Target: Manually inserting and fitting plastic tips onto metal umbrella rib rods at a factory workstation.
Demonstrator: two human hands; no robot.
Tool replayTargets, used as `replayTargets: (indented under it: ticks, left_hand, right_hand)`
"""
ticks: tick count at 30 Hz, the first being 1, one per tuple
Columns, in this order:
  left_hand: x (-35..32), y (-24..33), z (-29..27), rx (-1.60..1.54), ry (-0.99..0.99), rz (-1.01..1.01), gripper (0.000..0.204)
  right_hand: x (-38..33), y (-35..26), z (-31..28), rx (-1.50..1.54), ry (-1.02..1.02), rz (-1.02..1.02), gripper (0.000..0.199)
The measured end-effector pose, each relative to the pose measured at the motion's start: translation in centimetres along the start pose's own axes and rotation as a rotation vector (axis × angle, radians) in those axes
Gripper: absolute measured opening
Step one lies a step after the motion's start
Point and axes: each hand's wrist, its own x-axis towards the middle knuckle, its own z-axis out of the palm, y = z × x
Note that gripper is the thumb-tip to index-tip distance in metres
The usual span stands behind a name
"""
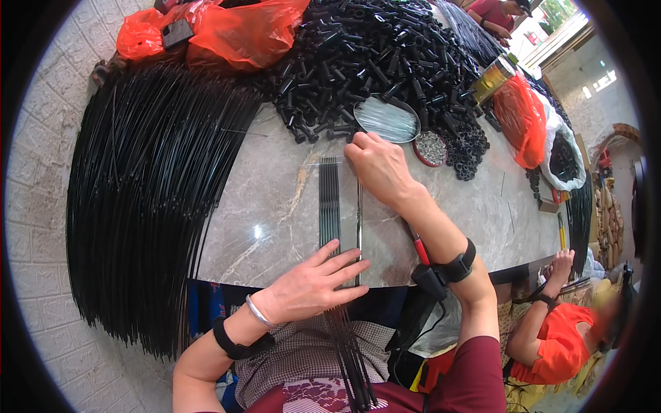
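A row of thin black rods lies side by side on the table in front of me, their lower ends hanging past the edge toward my lap. My left hand lies across them near the edge, fingers stretched and apart. One separate dark rod runs just right of the row, up to my right hand. The fingers of that hand are bent together by the upper rod ends; what they pinch is hidden. Fine clear strands cross the rod tops. Just beyond sits an oval dish of clear strands.
A large pile of black tubular parts covers the far side. Long black rods drape over the left edge. Red plastic bags, a round dish of small pieces and a red-handled tool lie around. A co-worker in orange sits at right.
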Motion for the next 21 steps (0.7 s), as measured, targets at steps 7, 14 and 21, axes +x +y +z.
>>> replayTargets:
  ticks: [7,14,21]
  left_hand:
    - [-0.1,0.1,0.1,-0.020,-0.007,-0.025,0.051]
    - [-0.1,0.2,0.0,-0.020,-0.015,-0.031,0.052]
    - [0.0,0.1,0.2,-0.035,-0.020,-0.028,0.053]
  right_hand:
    - [-0.3,-0.5,-1.1,0.048,-0.055,0.056,0.018]
    - [-1.6,-1.2,-2.0,0.183,-0.111,0.068,0.038]
    - [-0.6,-2.0,-1.7,0.289,-0.120,0.094,0.050]
